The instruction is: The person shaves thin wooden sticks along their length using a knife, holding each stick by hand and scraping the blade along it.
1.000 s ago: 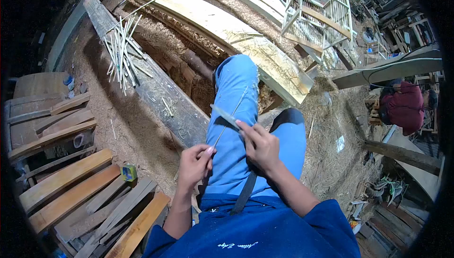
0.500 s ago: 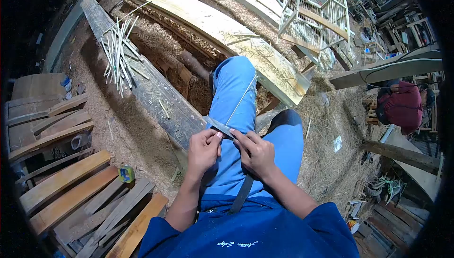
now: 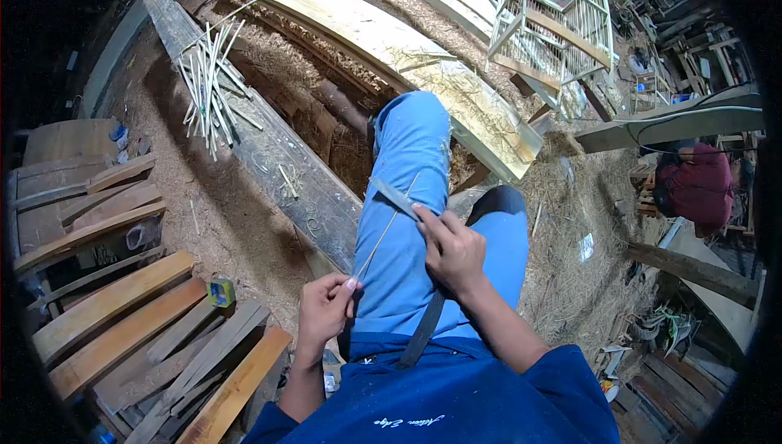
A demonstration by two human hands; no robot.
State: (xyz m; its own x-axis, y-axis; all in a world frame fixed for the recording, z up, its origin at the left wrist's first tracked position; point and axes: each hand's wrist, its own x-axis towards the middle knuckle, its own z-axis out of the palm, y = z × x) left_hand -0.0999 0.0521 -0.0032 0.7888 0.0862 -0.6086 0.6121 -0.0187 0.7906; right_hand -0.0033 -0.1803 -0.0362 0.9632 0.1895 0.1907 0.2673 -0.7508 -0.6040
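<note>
My right hand (image 3: 456,252) is closed around the handle end of a knife (image 3: 393,196), its broad grey blade pointing up and left over my thigh. Between finger and thumb, my left hand (image 3: 326,311) pinches the near end of a thin bamboo strip (image 3: 376,247). That strip slants up and right across my blue trouser leg and passes beneath the blade. A dark strap (image 3: 423,331) lies over my lap under the right wrist. The knife's handle is mostly hidden by my fingers.
Pale sticks (image 3: 213,90) lie piled on a grey plank (image 3: 281,159) at left. A thick board (image 3: 391,45) with shavings crosses ahead; a slatted cage (image 3: 554,20) stands beyond it. Cut wood (image 3: 122,301) and a tape measure (image 3: 220,292) are at lower left. A person in red (image 3: 695,187) is at right.
My left hand has moved down and left, away from the blade, with the strip's end in its fingers. The right hand with the knife has shifted slightly right and up.
</note>
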